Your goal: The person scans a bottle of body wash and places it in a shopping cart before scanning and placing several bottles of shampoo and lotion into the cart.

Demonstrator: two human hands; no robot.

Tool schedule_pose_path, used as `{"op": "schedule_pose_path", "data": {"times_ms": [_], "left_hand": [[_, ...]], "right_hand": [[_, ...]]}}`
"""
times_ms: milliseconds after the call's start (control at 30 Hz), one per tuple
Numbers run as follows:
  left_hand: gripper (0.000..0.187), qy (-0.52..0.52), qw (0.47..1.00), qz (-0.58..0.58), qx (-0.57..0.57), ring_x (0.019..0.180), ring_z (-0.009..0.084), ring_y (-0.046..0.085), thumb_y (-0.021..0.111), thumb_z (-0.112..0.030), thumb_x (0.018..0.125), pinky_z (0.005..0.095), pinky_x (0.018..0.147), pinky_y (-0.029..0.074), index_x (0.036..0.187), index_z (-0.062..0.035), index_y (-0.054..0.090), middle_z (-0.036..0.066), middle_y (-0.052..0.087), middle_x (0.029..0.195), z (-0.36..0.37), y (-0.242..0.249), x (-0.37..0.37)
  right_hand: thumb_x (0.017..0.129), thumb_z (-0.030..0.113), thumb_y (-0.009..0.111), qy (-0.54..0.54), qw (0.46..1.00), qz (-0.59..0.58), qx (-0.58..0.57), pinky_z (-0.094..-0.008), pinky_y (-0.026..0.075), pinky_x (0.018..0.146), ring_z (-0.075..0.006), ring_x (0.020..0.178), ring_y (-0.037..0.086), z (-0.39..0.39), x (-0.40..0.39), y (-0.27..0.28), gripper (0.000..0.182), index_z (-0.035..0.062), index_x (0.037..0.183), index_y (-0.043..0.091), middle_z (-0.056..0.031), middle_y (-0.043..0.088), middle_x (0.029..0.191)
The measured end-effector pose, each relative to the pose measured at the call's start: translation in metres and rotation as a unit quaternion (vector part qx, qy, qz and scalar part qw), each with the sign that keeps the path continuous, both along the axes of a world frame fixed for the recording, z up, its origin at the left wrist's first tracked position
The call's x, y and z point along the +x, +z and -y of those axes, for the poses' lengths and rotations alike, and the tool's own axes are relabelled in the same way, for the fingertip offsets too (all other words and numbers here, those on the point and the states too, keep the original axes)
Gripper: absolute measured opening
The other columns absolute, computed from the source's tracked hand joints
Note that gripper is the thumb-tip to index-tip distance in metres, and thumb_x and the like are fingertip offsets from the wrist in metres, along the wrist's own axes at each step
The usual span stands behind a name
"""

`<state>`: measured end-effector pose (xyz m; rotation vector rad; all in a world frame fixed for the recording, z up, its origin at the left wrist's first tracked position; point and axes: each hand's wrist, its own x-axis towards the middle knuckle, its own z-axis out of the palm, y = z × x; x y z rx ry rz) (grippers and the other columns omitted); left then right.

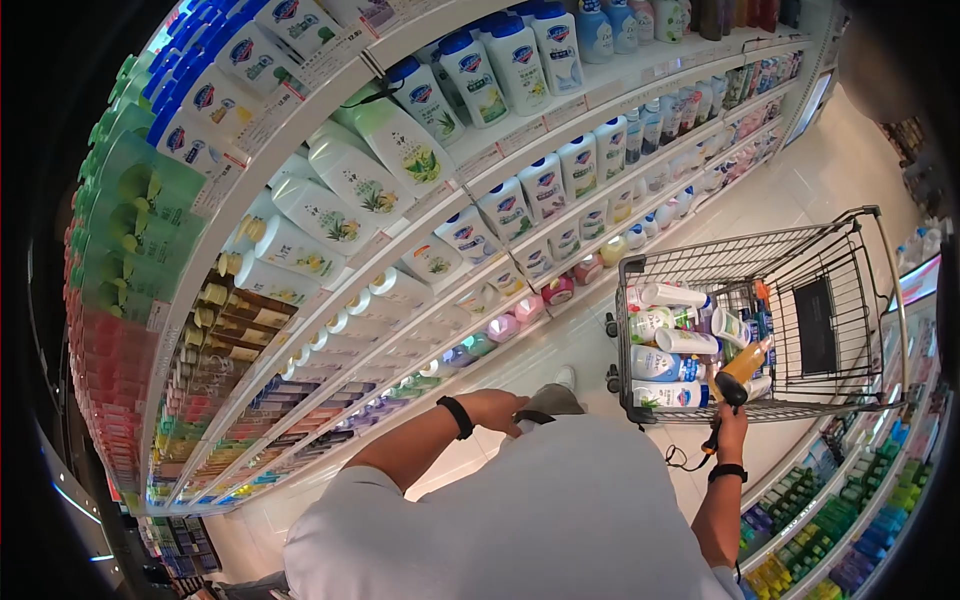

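Note:
My right hand point(733, 430) is closed at the near side of the wire shopping cart point(760, 412). From it rises an amber bottle point(748, 360) with a rounded black end point(731, 389), over the goods in the cart. A thin black cord point(680, 458) and a small orange-and-black piece hang beside this hand. At my waist, my left hand point(493, 408) has its fingers curled against dark material; what they hold, if anything, is hidden. Inside the cart lie several white bottles point(688, 342) and a blue-and-white bottle point(655, 364), mostly on their sides.
A long shelf rack with white bottles point(515, 65) and green bottles point(135, 220) runs along my left. Another shelf with green bottles point(850, 510) stands at lower right. Pale tiled floor point(690, 215) lies between rack and cart. My shoe point(566, 376) shows below.

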<state>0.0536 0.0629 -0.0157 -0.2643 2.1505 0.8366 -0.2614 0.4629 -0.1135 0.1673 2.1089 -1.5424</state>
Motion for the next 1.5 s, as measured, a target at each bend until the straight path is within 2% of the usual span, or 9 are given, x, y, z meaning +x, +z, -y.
{"op": "schedule_pose_path", "data": {"times_ms": [100, 133, 467, 667, 767, 967, 1100, 1300, 1500], "left_hand": [[0.078, 0.053, 0.996, -0.063, -0.034, 0.124, 0.0398, 0.053, 0.068, -0.041, 0.087, 0.0435, 0.103, 0.043, 0.146, 0.0007, 0.038, 0.025, 0.055, 0.135, 0.030, 0.017, -0.030], [0.075, 0.052, 0.994, -0.082, -0.060, 0.124, 0.0401, 0.053, 0.066, -0.040, 0.088, 0.0439, 0.104, 0.043, 0.146, 0.0009, 0.039, 0.026, 0.053, 0.137, 0.037, 0.009, -0.038], [0.069, -0.036, 0.991, -0.121, -0.041, 0.125, 0.0401, 0.053, 0.062, -0.038, 0.092, 0.0425, 0.105, 0.043, 0.144, 0.0024, 0.042, 0.027, 0.054, 0.136, 0.069, -0.030, -0.104], [0.067, -0.122, 0.985, -0.120, 0.019, 0.116, 0.0392, 0.058, 0.060, -0.034, 0.093, 0.0445, 0.097, 0.048, 0.145, 0.0022, 0.037, 0.026, 0.056, 0.131, 0.037, -0.030, -0.154], [0.058, -0.135, 0.963, -0.233, 0.034, 0.112, 0.0391, 0.060, 0.058, -0.030, 0.095, 0.0455, 0.094, 0.049, 0.141, 0.0014, 0.042, 0.025, 0.059, 0.126, 0.020, -0.036, -0.175], [0.051, -0.131, 0.940, -0.312, 0.040, 0.109, 0.0395, 0.060, 0.060, -0.031, 0.094, 0.0461, 0.092, 0.049, 0.134, 0.0009, 0.052, 0.024, 0.063, 0.120, -0.019, -0.036, -0.220], [0.051, -0.096, 0.959, -0.265, 0.010, 0.108, 0.0402, 0.062, 0.063, -0.031, 0.091, 0.0463, 0.093, 0.049, 0.129, 0.0022, 0.056, 0.024, 0.065, 0.115, -0.050, -0.030, -0.269], [0.063, -0.139, 0.980, -0.117, -0.078, 0.109, 0.0376, 0.064, 0.069, -0.039, 0.082, 0.0452, 0.092, 0.051, 0.126, 0.0050, 0.055, 0.027, 0.065, 0.116, -0.088, -0.096, -0.345], [0.066, -0.137, 0.977, -0.061, -0.153, 0.107, 0.0396, 0.065, 0.070, -0.040, 0.077, 0.0457, 0.092, 0.053, 0.124, 0.0023, 0.052, 0.027, 0.061, 0.118, -0.111, -0.141, -0.359]], "right_hand": [[0.087, 0.023, 0.064, -0.028, 0.999, 0.039, 0.018, -0.0264, 0.046, 0.056, -0.0119, 0.062, 0.054, 0.012, -0.001, 0.020, 0.026, 0.0038, 0.104, 0.058, -0.0003, 0.055, 0.071], [0.088, 0.034, 0.064, -0.016, 0.999, 0.026, 0.012, -0.0289, 0.049, 0.061, -0.0143, 0.068, 0.059, 0.005, -0.002, 0.008, 0.040, 0.0012, 0.112, 0.061, -0.0046, 0.060, 0.083], [0.084, 0.033, 0.065, -0.045, 0.994, 0.044, 0.094, -0.0309, 0.048, 0.070, -0.0171, 0.077, 0.062, 0.014, -0.002, 0.019, 0.040, 0.0002, 0.107, 0.063, -0.0075, 0.064, 0.087], [0.080, 0.033, 0.067, -0.085, 0.991, 0.059, 0.078, -0.0281, 0.046, 0.064, -0.0144, 0.067, 0.058, 0.021, -0.001, 0.024, 0.041, 0.0002, 0.104, 0.064, -0.0059, 0.065, 0.079], [0.081, 0.032, 0.067, -0.079, 0.992, 0.056, 0.083, -0.0289, 0.046, 0.065, -0.0155, 0.069, 0.059, 0.019, -0.003, 0.021, 0.040, -0.0002, 0.104, 0.064, -0.0060, 0.064, 0.080], [0.079, 0.035, 0.068, -0.044, 0.992, 0.058, 0.101, -0.0314, 0.047, 0.066, -0.0172, 0.070, 0.060, 0.014, -0.004, 0.018, 0.043, -0.0027, 0.099, 0.065, -0.0075, 0.065, 0.079], [0.080, 0.035, 0.068, -0.001, 0.993, 0.059, 0.097, -0.0316, 0.048, 0.070, -0.0188, 0.073, 0.062, 0.009, -0.007, 0.020, 0.042, -0.0034, 0.098, 0.065, -0.0091, 0.067, 0.081], [0.081, 0.037, 0.067, 0.053, 0.991, 0.065, 0.100, -0.0331, 0.048, 0.074, -0.0208, 0.076, 0.063, 0.000, -0.007, 0.015, 0.045, -0.0036, 0.100, 0.065, -0.0113, 0.068, 0.084], [0.081, 0.036, 0.066, 0.084, 0.989, 0.076, 0.097, -0.0338, 0.049, 0.076, -0.0222, 0.079, 0.064, 0.003, -0.010, 0.041, 0.045, -0.0018, 0.105, 0.066, -0.0119, 0.069, 0.086]]}}
